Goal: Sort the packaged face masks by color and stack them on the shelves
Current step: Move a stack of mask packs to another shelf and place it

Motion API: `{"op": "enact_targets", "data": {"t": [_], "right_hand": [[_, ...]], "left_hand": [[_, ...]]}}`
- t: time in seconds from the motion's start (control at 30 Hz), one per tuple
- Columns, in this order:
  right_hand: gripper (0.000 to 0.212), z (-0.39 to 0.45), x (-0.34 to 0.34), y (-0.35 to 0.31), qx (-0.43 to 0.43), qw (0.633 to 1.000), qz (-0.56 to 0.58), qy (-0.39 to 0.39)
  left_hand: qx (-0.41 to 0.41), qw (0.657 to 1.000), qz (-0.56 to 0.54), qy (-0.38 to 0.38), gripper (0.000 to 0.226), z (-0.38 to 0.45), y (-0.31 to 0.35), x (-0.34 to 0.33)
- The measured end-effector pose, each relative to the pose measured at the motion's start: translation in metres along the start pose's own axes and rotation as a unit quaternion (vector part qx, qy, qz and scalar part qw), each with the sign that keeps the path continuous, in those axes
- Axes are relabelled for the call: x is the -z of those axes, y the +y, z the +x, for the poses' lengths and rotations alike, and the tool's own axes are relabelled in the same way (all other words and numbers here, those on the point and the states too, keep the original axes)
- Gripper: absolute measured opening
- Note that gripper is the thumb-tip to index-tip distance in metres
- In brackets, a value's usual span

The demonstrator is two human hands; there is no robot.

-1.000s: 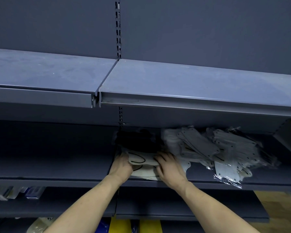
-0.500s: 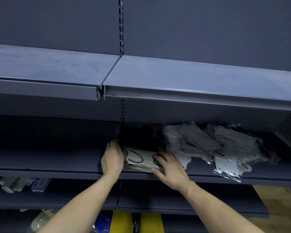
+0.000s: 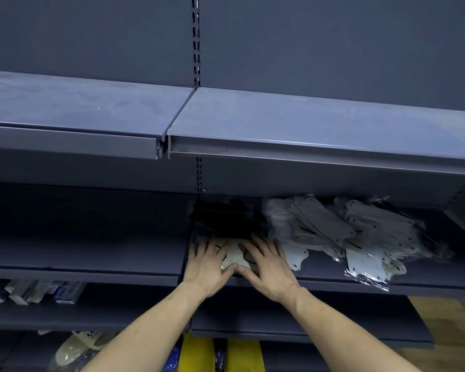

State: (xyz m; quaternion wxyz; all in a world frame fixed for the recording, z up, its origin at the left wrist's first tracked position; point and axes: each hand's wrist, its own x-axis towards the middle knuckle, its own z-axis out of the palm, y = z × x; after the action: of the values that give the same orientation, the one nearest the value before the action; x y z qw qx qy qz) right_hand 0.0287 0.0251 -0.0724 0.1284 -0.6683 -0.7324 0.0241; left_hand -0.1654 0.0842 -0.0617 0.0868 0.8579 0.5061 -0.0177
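While both hands lie flat, left hand [image 3: 207, 267] and right hand [image 3: 269, 267] press spread fingers on a crinkly plastic-wrapped pale mask stack [image 3: 235, 255]; matte metal shelf [image 3: 91, 253], black masks [image 3: 226, 221] behind.

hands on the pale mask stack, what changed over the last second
Both hands, left and right, left the sides of the pale mask stack and now press flat on top, thumbs meeting at its front edge. The black masks and grey mask pile lie as before.
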Motion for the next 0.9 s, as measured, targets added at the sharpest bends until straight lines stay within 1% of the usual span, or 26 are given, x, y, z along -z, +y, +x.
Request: {"op": "enact_targets", "data": {"t": [0.07,0.13,0.2,0.27,0.37,0.4,0.47,0.53,0.63,0.7,0.77,0.83,0.9], "right_hand": [[0.075,0.003,0.002,-0.001,-0.015,1.0,0.012,0.003],[0.073,0.006,0.001,-0.003,-0.026,0.999,0.011,-0.018],[0.069,0.006,-0.003,-0.005,-0.022,0.999,0.006,-0.039],[0.064,0.004,-0.005,-0.004,-0.014,0.999,0.024,-0.028],[0.063,-0.002,-0.002,0.004,-0.041,0.997,0.06,0.015],[0.064,-0.002,-0.001,0.009,-0.063,0.996,0.058,0.035],[0.06,-0.002,0.004,0.019,-0.12,0.989,0.044,0.076],[0.055,0.0,0.012,0.031,-0.174,0.981,0.025,0.087],[0.058,0.003,0.02,0.053,-0.227,0.974,0.007,0.019],[0.058,0.004,0.018,0.065,-0.24,0.97,0.019,-0.032],[0.058,0.0,0.012,0.069,-0.243,0.969,0.018,-0.043],[0.059,-0.004,0.008,0.066,-0.233,0.972,-0.006,0.004],[0.051,-0.008,0.004,0.064,-0.204,0.976,-0.011,0.075]], "left_hand": [[0.003,1.0,0.019,0.001,0.073,0.001,0.002,0.003],[0.004,0.999,0.036,0.024,0.074,0.004,0.005,0.004],[-0.012,0.998,0.034,0.045,0.071,0.006,0.01,0.003],[-0.037,0.998,0.021,0.054,0.07,0.006,0.016,0.0],[-0.055,0.997,-0.004,0.054,0.082,0.006,0.023,-0.005],[-0.049,0.997,-0.015,0.057,0.081,0.007,0.025,-0.007],[-0.024,0.997,-0.035,0.059,0.068,0.01,0.03,-0.007],[-0.001,0.998,-0.047,0.051,0.055,0.013,0.036,-0.007],[0.02,0.997,-0.051,0.047,0.056,0.016,0.05,-0.004],[0.037,0.997,-0.048,0.046,0.06,0.02,0.059,-0.004],[0.051,0.997,-0.035,0.052,0.064,0.022,0.064,-0.006],[0.057,0.996,-0.027,0.063,0.076,0.02,0.066,-0.011],[0.052,0.996,-0.017,0.075,0.082,0.02,0.066,-0.02]]}}
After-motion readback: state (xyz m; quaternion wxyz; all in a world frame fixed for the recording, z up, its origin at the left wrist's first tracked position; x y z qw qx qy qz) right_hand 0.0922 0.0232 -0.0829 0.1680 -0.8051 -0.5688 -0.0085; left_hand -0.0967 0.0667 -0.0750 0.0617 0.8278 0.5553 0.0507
